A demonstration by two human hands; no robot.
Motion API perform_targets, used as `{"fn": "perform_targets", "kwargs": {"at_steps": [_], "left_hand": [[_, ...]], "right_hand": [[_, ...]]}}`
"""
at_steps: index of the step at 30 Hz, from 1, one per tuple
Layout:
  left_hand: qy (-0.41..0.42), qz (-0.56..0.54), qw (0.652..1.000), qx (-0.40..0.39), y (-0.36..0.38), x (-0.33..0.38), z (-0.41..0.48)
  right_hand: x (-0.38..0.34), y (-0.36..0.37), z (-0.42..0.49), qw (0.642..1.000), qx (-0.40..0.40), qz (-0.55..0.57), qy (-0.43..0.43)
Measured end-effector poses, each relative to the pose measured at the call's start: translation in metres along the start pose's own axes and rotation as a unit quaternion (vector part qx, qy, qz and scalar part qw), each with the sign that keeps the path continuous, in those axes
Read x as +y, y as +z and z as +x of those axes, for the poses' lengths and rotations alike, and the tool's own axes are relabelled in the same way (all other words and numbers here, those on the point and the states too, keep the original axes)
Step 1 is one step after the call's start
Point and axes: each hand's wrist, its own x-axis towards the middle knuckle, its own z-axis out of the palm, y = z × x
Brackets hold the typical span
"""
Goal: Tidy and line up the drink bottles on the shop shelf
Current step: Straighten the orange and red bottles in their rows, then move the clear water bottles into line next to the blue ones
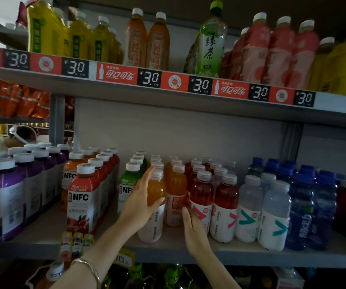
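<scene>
On the middle shelf (174,250) stand rows of drink bottles. My left hand (140,200) grips the front orange bottle (155,190) around its upper body, thumb on the right side. My right hand (195,228) reaches between the second orange bottle (176,190) and the front red bottle (202,197), with straight fingers touching their lower labels. Behind them run more orange and red bottles. Clear bottles (250,205) and blue bottles (305,205) stand to the right.
NFC juice bottles in red (83,197), green (129,182) and purple (1,197) fill the left of the shelf. The upper shelf (167,90) holds yellow, orange, green and pink bottles above price tags. A person's head (19,135) shows at the far left.
</scene>
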Motion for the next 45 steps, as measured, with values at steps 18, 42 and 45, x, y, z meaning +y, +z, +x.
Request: {"fn": "perform_targets", "kwargs": {"at_steps": [18, 42, 45], "left_hand": [[-0.007, -0.189, 0.979, -0.073, 0.035, 0.100, 0.052], [-0.093, -0.275, 0.937, -0.192, 0.089, 0.141, 0.125], [-0.123, -0.232, 0.943, -0.207, 0.081, 0.160, 0.134]], "right_hand": [[-0.107, -0.202, 0.084, 0.979, 0.022, -0.193, -0.056], [-0.060, -0.257, 0.108, 0.915, -0.255, -0.312, 0.004], [-0.060, -0.259, 0.118, 0.903, -0.260, -0.342, -0.008]]}}
